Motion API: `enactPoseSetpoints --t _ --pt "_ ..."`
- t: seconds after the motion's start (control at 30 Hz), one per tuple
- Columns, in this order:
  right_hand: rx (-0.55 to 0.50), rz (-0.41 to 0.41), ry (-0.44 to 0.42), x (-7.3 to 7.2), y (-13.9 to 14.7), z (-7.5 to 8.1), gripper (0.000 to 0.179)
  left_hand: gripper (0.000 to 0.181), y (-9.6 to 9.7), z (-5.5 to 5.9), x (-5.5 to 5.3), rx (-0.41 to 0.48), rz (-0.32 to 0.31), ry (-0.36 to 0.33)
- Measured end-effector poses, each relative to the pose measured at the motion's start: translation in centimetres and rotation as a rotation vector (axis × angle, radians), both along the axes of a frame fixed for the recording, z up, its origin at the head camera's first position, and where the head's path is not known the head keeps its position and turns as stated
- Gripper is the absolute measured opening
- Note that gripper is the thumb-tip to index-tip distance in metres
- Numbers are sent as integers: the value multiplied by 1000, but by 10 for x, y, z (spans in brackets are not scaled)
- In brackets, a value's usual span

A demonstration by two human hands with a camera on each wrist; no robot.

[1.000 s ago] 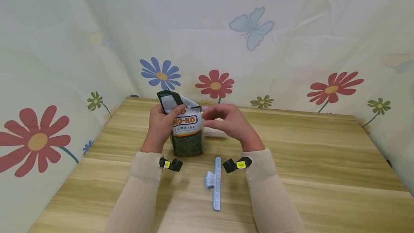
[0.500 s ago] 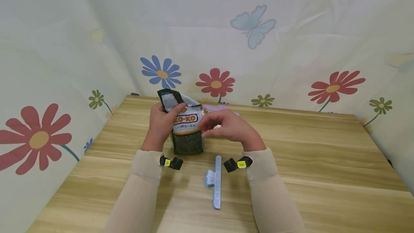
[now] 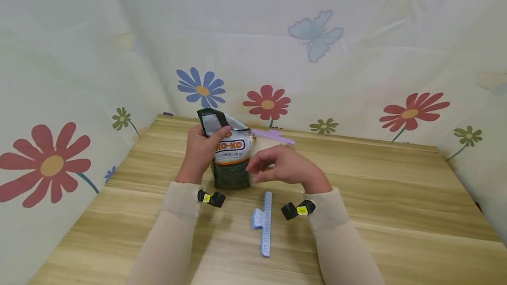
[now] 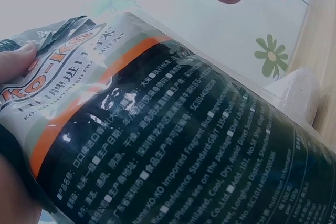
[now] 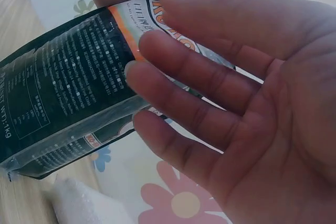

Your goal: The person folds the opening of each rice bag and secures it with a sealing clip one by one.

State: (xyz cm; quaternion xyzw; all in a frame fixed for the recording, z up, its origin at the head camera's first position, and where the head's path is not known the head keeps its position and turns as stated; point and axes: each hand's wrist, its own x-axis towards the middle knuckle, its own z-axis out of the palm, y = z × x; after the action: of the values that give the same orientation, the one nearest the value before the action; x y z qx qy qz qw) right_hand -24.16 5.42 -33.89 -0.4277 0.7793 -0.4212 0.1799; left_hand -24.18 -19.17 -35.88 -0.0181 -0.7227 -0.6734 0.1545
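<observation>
A KO-KO rice bag (image 3: 231,174), silver above and dark green below, stands on the table in the head view. Its top edge is folded over. My left hand (image 3: 201,152) grips the upper left side, thumb across the front. To the bag's right is my right hand (image 3: 284,165), which holds nothing. In the right wrist view the right hand's fingers (image 5: 181,108) are spread and relaxed in front of the bag (image 5: 63,72). Whether they touch it I cannot tell. Nearer me lies a pale blue sealing clip (image 3: 266,228).
Behind the rice bag is a pale clear bag (image 3: 264,144) with a purple sealing clip (image 3: 274,136) along its top. The wooden table (image 3: 380,197) meets a flower-printed cloth (image 3: 356,56) at the back and sides.
My right hand has moved down and back from the rice bag's upper right side, uncovering the purple clip. The left hand keeps its grip. The view has shifted slightly.
</observation>
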Motion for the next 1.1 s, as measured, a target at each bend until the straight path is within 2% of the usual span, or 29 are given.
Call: enactPoseSetpoints --t 0.13,0.33,0.57,1.1 --pt "9 11 6 0 0 -2 24 25 0 1 0 -2 1 -6" --pt "92 23 20 1 -3 -5 22 28 -2 0 1 -19 11 -19" --pt "163 21 -1 0 -1 -10 21 28 -1 -1 -1 -11 1 -22" --pt "209 71 -33 -4 -9 -25 25 27 -1 -3 -2 -2 -2 -19"
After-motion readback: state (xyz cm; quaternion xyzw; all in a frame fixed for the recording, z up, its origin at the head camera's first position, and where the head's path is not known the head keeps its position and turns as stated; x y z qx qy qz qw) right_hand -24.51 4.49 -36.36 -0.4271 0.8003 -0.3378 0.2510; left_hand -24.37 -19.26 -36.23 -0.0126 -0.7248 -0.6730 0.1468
